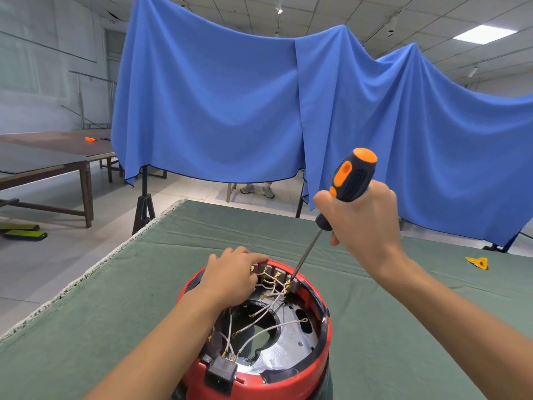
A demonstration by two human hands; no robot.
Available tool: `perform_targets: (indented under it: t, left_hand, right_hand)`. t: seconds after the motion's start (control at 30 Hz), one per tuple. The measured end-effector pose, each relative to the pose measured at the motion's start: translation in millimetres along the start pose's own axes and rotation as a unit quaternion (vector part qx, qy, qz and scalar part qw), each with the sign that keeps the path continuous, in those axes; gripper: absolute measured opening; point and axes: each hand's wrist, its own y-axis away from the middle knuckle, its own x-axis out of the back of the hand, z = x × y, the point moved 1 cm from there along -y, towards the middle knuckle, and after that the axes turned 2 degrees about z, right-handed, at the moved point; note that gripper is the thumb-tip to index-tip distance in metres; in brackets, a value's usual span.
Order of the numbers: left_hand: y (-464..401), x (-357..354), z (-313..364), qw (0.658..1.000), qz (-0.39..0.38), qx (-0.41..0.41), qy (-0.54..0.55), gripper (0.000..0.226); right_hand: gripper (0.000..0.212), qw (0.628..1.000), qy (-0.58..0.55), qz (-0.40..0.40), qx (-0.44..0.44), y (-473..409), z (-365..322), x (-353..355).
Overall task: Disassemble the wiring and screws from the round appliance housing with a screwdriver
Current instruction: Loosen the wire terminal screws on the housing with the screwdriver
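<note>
Housing (288, 376): base cut off by bottom edge; far-left rim hidden under left hand (230, 277).
Screwdriver (340, 197): mid-handle hidden in right hand (363, 223); tip contact among terminals too small to tell.
Both forearms: cut off at the bottom and right edges.
Orange item (90, 139) on far table: too small to identify.

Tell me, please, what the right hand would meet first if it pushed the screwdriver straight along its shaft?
Probably the brass wire terminal at the red housing's far rim; the screwdriver in the right hand seems already there, though depth is unclear.
</note>
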Motion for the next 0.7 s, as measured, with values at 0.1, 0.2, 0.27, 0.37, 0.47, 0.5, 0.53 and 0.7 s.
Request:
perform_targets:
  t: [0.1, 0.2, 0.27, 0.37, 0.47, 0.5, 0.53, 0.7]
  left_hand:
    - [0.3, 0.1, 0.2, 1.0, -0.001, 0.0, 0.0, 0.05]
    - [0.2, -0.1, 0.5, 1.0, -0.003, 0.001, -0.001, 0.05]
    - [0.3, -0.2, 0.2, 1.0, -0.004, 0.0, -0.001, 0.05]
    - [0.0, -0.6, -0.4, 1.0, -0.007, -0.001, -0.003, 0.05]
    - [-1.2, -0.8, -1.1, 1.0, -0.007, -0.002, -0.001, 0.051]
    - [-1.4, -1.3, -1.3, 1.0, -0.007, -0.003, 0.0, 0.05]
    - [-1.7, -1.8, -1.3, 1.0, -0.006, -0.003, 0.001, 0.05]
    - [-2.9, -1.9, -1.7, 1.0, -0.008, 0.002, -0.001, 0.052]
  right_hand:
    - [0.036, 1.0, -0.003, -0.005, 0.005, 0.2, -0.2, -0.7]
    - [0.032, 1.0, -0.004, -0.005, 0.006, -4.1, 0.5, -3.9]
    - [0.029, 1.0, -0.017, 0.0, -0.01, -10.7, 5.8, -4.5]
    - [0.03, 0.996, -0.054, 0.015, -0.073, -23.6, 23.0, -1.5]
    - [0.027, 0.98, -0.098, 0.03, -0.172, -33.1, 47.7, 3.3]
    - [0.027, 0.973, -0.113, 0.04, -0.198, -35.0, 56.4, 4.6]
    - [0.028, 0.966, -0.128, 0.05, -0.219, -35.9, 64.6, 5.1]
    - [0.032, 0.935, -0.174, 0.103, -0.292, -36.1, 90.0, 4.2]
